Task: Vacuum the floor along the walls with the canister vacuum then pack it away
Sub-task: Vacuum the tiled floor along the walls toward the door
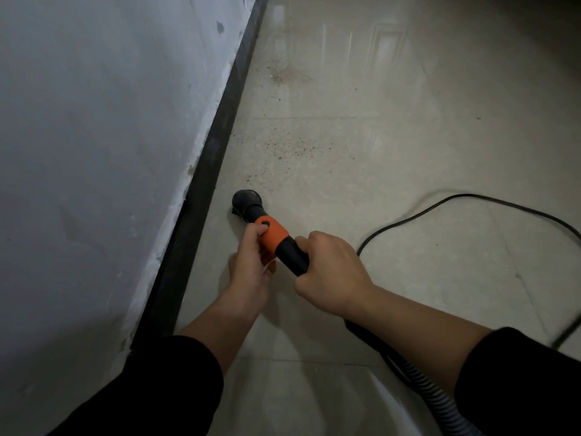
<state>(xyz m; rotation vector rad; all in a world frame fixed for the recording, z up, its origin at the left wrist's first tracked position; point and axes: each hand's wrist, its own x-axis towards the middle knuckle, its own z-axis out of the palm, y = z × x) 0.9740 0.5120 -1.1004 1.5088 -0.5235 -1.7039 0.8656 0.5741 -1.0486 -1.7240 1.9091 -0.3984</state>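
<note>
- Left hand (251, 265) pinches the wand's orange collar (273, 235); right hand (330, 272) grips the black wand (294, 256).
- Nozzle (247, 201) on tiled floor (408, 136) near black baseboard (201, 196).
- Grit (289, 147) scattered beyond.

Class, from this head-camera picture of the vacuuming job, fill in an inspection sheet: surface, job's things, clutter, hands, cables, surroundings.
Surface: pale glossy tiled floor.
Job's things: round black nozzle on the floor near the skirting board; orange collar and black tube behind it; ribbed hose trailing to lower right; canister not in view.
Clutter: brown grit ahead of the nozzle; a second patch farther along the wall.
Hands: left hand grips the orange collar; right hand grips the black tube.
Cables: black power cable loops over the floor at right.
Surroundings: scuffed grey-white wall at left.
</note>
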